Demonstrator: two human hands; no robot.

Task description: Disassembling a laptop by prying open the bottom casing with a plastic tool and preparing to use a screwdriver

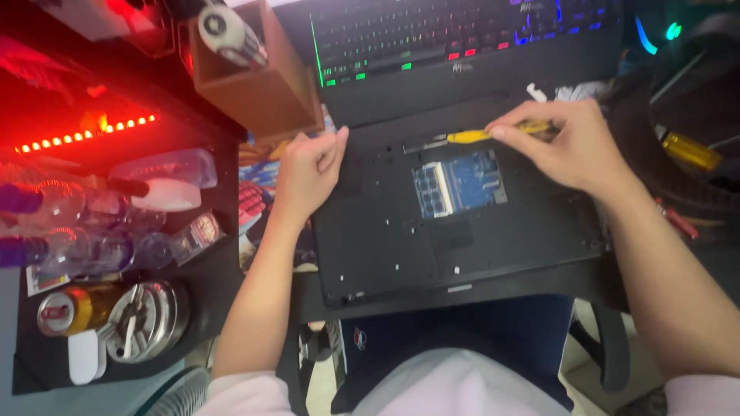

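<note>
On the worktop before me: upturned laptop (462,223), memory bay (460,183) uncovered.
My right hand (566,146) pinches a yellow-handled screwdriver (482,135), lying nearly flat, tip at the bay's upper edge. My left hand (308,169) is curled loosely at the laptop's left rim, holding nothing I can see. Lit keyboard (462,35) just beyond; brown box (258,85) to the left; another yellow screwdriver (690,150) far right.

A backlit keyboard (462,35) sat at the desk's far edge. Left lay a drink can (68,310), plastic bottles (54,223) and a brown box (258,85).
</note>
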